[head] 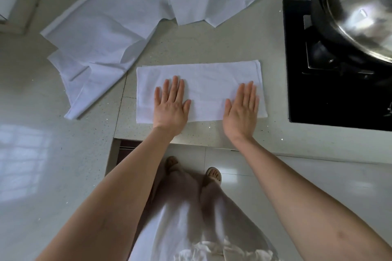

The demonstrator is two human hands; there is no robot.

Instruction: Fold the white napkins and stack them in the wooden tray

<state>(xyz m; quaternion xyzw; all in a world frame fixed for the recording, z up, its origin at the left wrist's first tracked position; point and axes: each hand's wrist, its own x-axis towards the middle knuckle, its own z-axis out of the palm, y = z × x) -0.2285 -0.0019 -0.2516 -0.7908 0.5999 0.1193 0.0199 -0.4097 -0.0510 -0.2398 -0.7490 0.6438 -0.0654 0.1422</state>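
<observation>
Folded napkin (199, 82) lies flat on the worktop (191, 46) left of the hob (331, 99), left hand (170, 106) and right hand (241, 110) pressing it open-palmed, neither grip closed, evidently smoothing the crease; tray unseen.

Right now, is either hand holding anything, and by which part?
Nothing is held. The left hand and right hand lie flat, fingers straight, pressing on the folded napkin, left near its middle, right near its right end.
</observation>
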